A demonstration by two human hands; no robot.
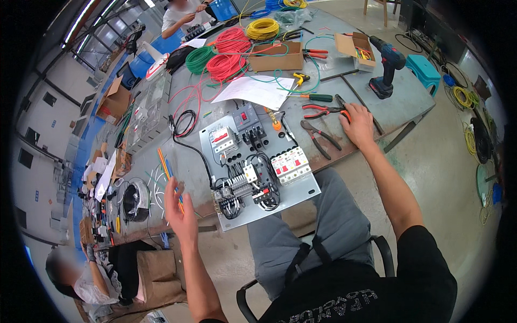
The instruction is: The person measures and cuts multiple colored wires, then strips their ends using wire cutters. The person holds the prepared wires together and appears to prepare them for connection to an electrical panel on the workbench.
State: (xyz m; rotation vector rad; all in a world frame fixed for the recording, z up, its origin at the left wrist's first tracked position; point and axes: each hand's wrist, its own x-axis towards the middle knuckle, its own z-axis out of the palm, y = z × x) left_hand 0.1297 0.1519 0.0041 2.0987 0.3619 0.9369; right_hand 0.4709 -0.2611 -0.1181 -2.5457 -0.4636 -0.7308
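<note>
Head view shows a seated person at a long grey workbench [377, 102] with a grey mounting plate [301, 188] resting partly on the knees and partly on the bench edge; the plate carries breakers [291, 164], a contactor and terminal blocks already laced with black wiring. Left hand [180, 210] is raised over the bench edge just left of the plate, fingers spread and loosely open, touching or nearly touching short orange and blue wire lengths [164, 164] that lie there; whether it grips any of them cannot be told. Right hand [356, 125] lies palm down on the bench to the right of the plate, fingers together over the handle end of red-handled pliers [323, 111], with dark-handled cutters [319, 138] just beside it; a firm grip is not visible. Judging from this, the step in hand looks like picking a wire and a tool for the plate, and it would go best by taking one wire cleanly from the bunch and closing fully on the pliers before lifting. Farther back lie coils of red, green and yellow wire [226, 54], a cardboard box [274, 56], a sheet of paper [253, 89] and a blue cordless drill [386, 70].
</note>
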